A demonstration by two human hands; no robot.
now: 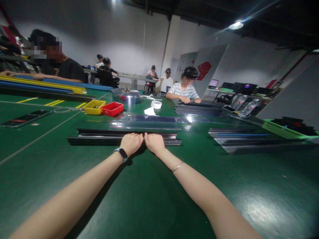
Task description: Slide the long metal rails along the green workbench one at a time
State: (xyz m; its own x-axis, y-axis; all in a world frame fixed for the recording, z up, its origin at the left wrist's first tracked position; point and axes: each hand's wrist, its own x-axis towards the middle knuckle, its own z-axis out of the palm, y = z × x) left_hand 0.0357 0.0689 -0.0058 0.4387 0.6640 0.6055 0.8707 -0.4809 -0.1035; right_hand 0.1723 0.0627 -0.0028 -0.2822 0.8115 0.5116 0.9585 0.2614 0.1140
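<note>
A long black channel-shaped profile strip point(97, 140) lies crosswise on the green table in front of me. My left hand point(132, 142), with a watch at its wrist, is closed over the middle of the strip. Right beside it, my right hand point(154, 142) is closed on the same strip, a thin bracelet on that arm. The two hands nearly touch at the thumbs. My fingertips are hidden behind the knuckles. Just beyond the strip lie clear plastic strips point(147, 125).
Yellow point(94, 107) and red point(112, 109) bins stand back left, near a tape roll point(156, 105) and a phone point(27, 118). More profiles point(245, 142) and a green basket point(281, 129) lie right. Across the table a person point(185, 88) handles black strips; another person point(59, 68) sits left.
</note>
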